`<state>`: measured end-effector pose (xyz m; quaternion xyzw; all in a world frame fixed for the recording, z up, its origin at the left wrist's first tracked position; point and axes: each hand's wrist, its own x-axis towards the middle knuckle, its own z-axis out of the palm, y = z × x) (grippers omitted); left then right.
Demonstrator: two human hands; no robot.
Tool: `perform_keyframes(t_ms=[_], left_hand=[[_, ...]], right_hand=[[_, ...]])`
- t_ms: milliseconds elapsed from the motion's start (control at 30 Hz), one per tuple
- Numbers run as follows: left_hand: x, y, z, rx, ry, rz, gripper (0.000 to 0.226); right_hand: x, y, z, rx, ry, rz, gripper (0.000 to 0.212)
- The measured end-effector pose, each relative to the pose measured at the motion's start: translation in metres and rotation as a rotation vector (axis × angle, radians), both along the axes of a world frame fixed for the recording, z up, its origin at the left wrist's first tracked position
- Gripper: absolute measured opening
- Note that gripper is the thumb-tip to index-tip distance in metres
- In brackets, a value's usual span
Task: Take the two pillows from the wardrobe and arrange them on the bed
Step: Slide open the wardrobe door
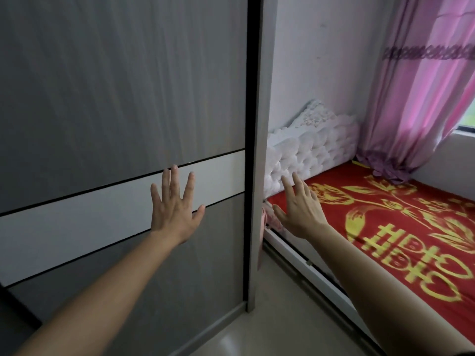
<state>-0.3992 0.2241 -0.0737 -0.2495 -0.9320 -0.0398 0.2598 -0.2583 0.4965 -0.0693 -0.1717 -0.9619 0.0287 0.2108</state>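
Both grips empty, left hand [173, 209] splayed at wardrobe door [115, 124], right hand [299, 210] spread, bedsheet [401, 227] characters perhaps 囍

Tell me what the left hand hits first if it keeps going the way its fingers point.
The left hand, open and spread, points at the wardrobe door. It would meet the door's white band first, probably almost at once; whether the palm already touches it cannot be told.
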Motion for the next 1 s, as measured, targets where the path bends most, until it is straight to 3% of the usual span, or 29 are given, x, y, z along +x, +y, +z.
perform_keyframes(t_ms=[367,567,833,1000], left_hand=[[-0.113,0.110,-0.030,-0.117,0.090,0.138,0.082],[-0.157,0.138,-0.038,-0.131,0.185,0.191,0.078],[-0.207,0.116,-0.067,-0.181,0.330,0.143,0.079],[-0.220,0.109,-0.075,-0.197,0.500,0.082,0.075]], right_hand=[[-0.170,0.090,-0.052,-0.201,-0.124,0.344,0.084],[-0.240,0.100,-0.060,-0.387,-0.071,0.482,0.086],[-0.292,0.059,-0.070,-0.882,0.109,0.220,0.091],[-0.312,0.046,-0.068,-0.920,0.134,0.019,0.088]])
